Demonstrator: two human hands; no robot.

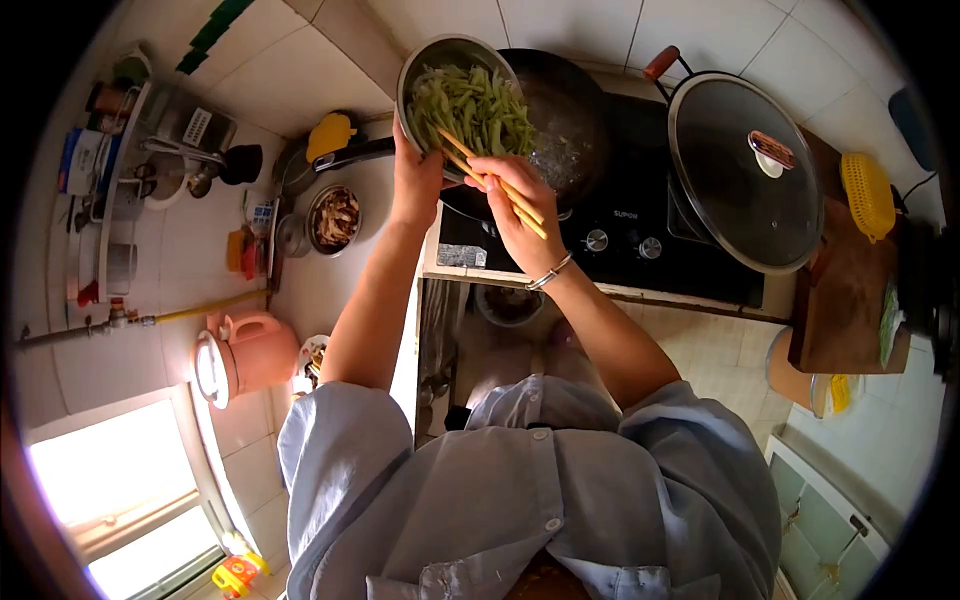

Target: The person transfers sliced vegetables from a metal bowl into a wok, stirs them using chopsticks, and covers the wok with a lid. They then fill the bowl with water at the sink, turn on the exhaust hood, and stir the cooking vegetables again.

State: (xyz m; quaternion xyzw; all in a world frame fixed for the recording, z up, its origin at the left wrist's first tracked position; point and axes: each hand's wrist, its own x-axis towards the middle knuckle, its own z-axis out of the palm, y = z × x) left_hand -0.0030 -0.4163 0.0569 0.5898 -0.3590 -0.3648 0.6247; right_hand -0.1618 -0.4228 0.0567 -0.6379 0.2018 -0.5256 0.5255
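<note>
My left hand (415,172) grips the lower rim of a metal bowl (408,75), which is tilted over the left side of a dark wok (590,110). Sliced green vegetable strips (475,110) fill the bowl. In my right hand (515,205) is a pair of wooden chopsticks (525,212), closed in my fingers. Their tips reach into the strips at the bowl's lower edge. Bubbling liquid (560,150) shows in the wok beside the bowl. The wok's long handle (355,153) points left, behind my left wrist.
The wok sits on a black gas stove (640,215) with two knobs. A large pan with a glass lid (745,170) stands on the right burner. A bowl of brown sliced food (334,219) is on the left counter, near a pink kettle (255,352). A wooden board (850,310) lies right.
</note>
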